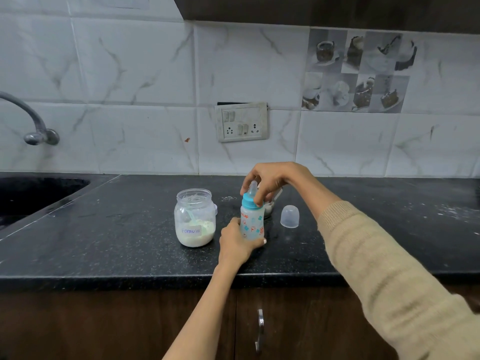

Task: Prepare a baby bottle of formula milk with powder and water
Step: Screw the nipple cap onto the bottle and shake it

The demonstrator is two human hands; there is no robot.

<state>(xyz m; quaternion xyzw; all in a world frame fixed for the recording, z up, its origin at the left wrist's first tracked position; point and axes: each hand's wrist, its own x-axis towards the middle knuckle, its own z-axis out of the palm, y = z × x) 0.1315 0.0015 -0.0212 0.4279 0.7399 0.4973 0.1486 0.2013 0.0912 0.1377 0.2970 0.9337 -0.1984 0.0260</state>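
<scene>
A clear baby bottle (253,224) with blue and orange prints stands upright on the black counter (130,245). My left hand (237,242) grips its lower body. My right hand (270,180) comes down from above, its fingers curled round the blue collar and teat (251,200). To the left stands an open jar labelled "Formula" (194,216), with white powder and a scoop inside. The bottle's clear dome cap (290,216) sits on the counter to the right.
A small container (270,206) is partly hidden behind the bottle. A dark sink (31,196) and a tap (31,120) lie at the far left. A socket panel (242,122) is on the tiled wall. White specks dot the counter at the right.
</scene>
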